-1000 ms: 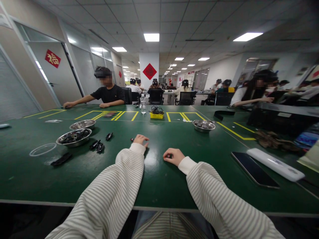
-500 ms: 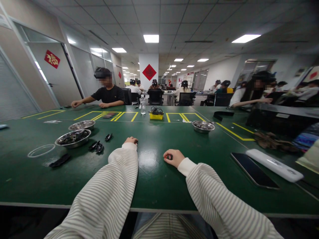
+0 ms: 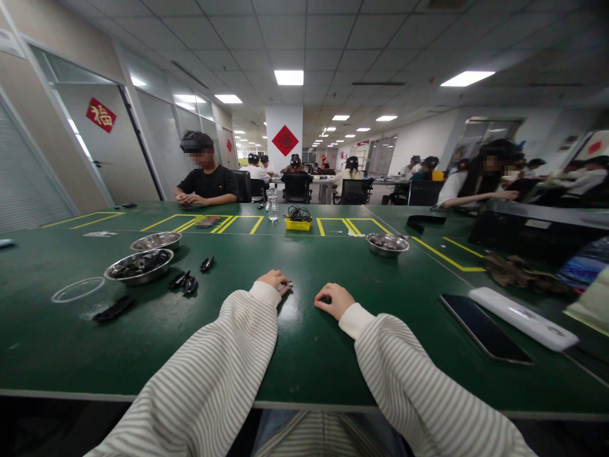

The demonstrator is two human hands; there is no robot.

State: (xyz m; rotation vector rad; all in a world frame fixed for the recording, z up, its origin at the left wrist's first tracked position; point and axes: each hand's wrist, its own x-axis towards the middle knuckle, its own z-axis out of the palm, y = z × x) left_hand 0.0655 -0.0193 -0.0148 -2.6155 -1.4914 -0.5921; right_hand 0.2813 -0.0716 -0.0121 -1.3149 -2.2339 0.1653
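Observation:
My left hand (image 3: 274, 280) is closed over the middle of the green table, with a small dark and silvery piece (image 3: 288, 285) showing at its fingertips. Its exact kind is too small to tell. To the right, my right hand (image 3: 335, 299) rests on its side with thumb and fingers pinched together. A speck of orange-red shows at its fingertips, and I cannot make out what it belongs to. A gap of bare table separates the two hands. Several black clip-like parts (image 3: 185, 282) lie left of my left hand, near a steel bowl (image 3: 155, 277) of dark pieces.
Behind that bowl stands another steel bowl (image 3: 164, 247); a third bowl (image 3: 387, 251) sits right of centre. A yellow box (image 3: 298, 225) of cables and a water bottle (image 3: 273, 204) stand farther back. A phone (image 3: 483, 327) and a white power bank (image 3: 523, 317) lie right. Co-workers sit beyond.
My left hand has moved right, towards my right hand, with the small piece in its fingers. The dark thing seen in my right hand before no longer shows. A co-worker's hands have come together.

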